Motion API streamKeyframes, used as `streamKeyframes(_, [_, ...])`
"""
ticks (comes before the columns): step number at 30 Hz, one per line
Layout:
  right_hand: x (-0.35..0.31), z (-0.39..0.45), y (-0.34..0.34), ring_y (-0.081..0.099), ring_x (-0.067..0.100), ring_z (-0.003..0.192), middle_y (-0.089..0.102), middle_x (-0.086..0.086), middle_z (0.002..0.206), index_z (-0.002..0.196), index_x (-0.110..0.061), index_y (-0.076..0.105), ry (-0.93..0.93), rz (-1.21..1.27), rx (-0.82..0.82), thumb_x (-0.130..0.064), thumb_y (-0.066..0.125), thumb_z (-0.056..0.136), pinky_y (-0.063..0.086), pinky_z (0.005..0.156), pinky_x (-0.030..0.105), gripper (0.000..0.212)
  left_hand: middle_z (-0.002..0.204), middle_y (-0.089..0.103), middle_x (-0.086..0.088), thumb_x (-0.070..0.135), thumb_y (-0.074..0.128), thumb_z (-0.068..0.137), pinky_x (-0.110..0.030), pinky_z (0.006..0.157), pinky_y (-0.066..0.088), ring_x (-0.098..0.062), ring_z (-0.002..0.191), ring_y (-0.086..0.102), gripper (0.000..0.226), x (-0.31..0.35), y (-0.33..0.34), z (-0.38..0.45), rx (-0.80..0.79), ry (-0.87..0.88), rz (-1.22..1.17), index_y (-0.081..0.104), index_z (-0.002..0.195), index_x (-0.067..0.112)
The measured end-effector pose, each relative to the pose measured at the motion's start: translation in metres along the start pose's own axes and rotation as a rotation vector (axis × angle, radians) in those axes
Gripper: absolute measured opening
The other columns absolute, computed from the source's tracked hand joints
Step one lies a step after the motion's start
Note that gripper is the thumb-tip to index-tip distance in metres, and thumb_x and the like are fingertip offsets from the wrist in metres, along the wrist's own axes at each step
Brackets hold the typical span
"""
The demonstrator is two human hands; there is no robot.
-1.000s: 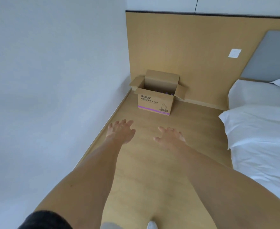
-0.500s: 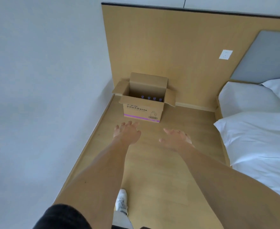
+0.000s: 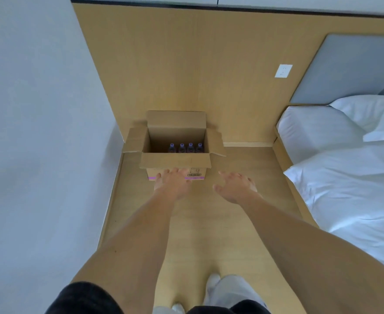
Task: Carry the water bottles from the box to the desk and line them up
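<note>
Both empty hands, left and right, reach released grips toward an open brown cardboard box whose purple-capped water bottles show only their tops.

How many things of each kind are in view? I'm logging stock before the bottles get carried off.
Water bottles, purple caps showing in the box: 4
Cardboard box: 1
Pillows on the bed: 2
Wall socket: 1
Total: 8
</note>
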State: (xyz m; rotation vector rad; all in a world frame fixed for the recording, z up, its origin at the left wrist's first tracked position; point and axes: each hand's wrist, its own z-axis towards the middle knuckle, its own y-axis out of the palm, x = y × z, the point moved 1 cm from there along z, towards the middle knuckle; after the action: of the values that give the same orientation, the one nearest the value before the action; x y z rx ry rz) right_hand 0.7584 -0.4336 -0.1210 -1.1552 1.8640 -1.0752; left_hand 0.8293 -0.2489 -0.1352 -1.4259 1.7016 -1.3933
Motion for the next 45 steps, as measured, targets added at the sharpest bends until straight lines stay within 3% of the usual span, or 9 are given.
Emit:
streamKeyframes(9, [-0.046,0.149,-0.026,0.037,0.03,0.141,0.045,0.008,0.151,0.152,-0.03,0.033,-0.05,0.037,-0.036,-0.056,0.042,0.096,0.029,0.115,0.047,0.063,0.157,0.038,-0.005,0.038,0.035,0.103,-0.051,0.116,0.029,-0.03,0.141,0.037,0.055,-0.048,-0.036,0.13,-0.04,-0.051,0.021,0.029,0.157,0.029])
streamKeyframes(15, [-0.089,0.261,-0.06,0.04,0.028,0.138,0.049,0.004,0.146,0.148,-0.032,0.037,-0.11,0.043,-0.087,-0.057,0.043,0.094,0.03,0.112,0.043,0.06,0.147,0.046,-0.002,0.037,0.036,0.101,-0.047,0.108,0.034,-0.03,0.134,0.044,0.053,-0.082,-0.074,0.224,-0.03,-0.152,0.007,0.034,0.153,0.03])
streamKeyframes(23, [-0.111,0.366,-0.085,0.041,0.028,0.138,0.047,0.005,0.149,0.15,-0.031,0.035,-0.136,-0.004,-0.114,-0.063,0.043,0.095,0.033,0.112,0.046,0.064,0.15,0.045,0.0,0.04,0.038,0.103,-0.047,0.11,0.033,-0.028,0.136,0.042,0.05,-0.098,-0.098,0.325,-0.04,-0.172,-0.058,0.035,0.152,0.031])
streamKeyframes(36, [-0.148,0.504,-0.097,0.047,0.028,0.131,0.053,0.002,0.142,0.15,-0.031,0.035,0.01,0.088,-0.173,-0.059,0.044,0.095,0.039,0.107,0.043,0.062,0.155,0.04,-0.002,0.045,0.04,0.103,-0.048,0.114,0.033,-0.03,0.14,0.039,0.055,-0.146,-0.118,0.503,-0.166,-0.035,-0.014,0.031,0.155,0.03])
streamKeyframes(45, [-0.182,0.581,-0.085,0.047,0.031,0.135,0.048,0.004,0.15,0.153,-0.031,0.032,0.059,0.146,-0.233,-0.059,0.047,0.097,0.038,0.111,0.045,0.065,0.156,0.04,-0.004,0.046,0.042,0.103,-0.049,0.114,0.034,-0.032,0.139,0.041,0.056,-0.179,-0.106,0.58,-0.3,0.002,-0.008,0.031,0.155,0.03])
